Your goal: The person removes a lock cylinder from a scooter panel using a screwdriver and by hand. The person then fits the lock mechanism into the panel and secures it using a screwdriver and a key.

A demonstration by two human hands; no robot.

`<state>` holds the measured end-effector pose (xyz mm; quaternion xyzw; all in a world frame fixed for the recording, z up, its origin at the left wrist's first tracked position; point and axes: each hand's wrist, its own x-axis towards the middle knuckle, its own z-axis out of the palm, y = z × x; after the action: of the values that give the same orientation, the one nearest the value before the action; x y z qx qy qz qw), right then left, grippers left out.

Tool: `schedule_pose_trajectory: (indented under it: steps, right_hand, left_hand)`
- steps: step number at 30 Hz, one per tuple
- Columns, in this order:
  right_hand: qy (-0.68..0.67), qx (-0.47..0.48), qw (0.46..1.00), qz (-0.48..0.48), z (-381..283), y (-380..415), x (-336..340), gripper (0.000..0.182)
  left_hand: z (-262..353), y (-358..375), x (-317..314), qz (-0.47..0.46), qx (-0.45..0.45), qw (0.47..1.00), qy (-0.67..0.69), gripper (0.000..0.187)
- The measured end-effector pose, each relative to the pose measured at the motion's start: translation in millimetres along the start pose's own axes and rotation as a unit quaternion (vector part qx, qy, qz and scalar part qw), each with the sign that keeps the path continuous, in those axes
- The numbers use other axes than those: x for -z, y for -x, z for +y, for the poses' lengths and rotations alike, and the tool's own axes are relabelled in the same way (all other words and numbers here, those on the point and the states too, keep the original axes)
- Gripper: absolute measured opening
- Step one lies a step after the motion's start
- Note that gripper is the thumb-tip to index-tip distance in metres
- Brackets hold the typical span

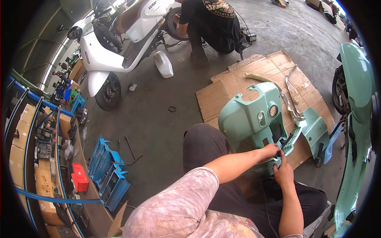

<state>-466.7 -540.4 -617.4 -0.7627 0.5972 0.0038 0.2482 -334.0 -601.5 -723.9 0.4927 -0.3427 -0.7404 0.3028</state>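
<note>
A mint-green scooter body panel (242, 115) with a round hole and several cut-outs stands in front of my knees. At its lower edge, my left hand (270, 152) is closed, its fingertips pressed together at a small dark part beside the open flap (293, 141). My right hand (283, 170) is just below, with thumb and fingers bent round something dark at the same spot. The fingers mostly hide what the two hands grip, so its kind does not show. A thin dark cable (264, 194) hangs down below the panel across my lap.
Flattened cardboard (214, 97) lies under the panel, with trim strips (291, 85) and another green panel (315, 131). A green scooter (353, 131) stands at right. Further off, a person (210, 23) crouches by a white scooter (99, 55). A blue toolbox (105, 166) is at left.
</note>
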Motion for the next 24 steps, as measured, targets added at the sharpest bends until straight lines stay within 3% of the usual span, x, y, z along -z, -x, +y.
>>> schedule_pose_trajectory:
  steps: [24]
  right_hand:
    - [-0.068,0.008,0.997,0.034,11,-4,-9,0.072]
  left_hand:
    - [-9,-7,3,-0.015,-0.012,1.000,0.020,0.031]
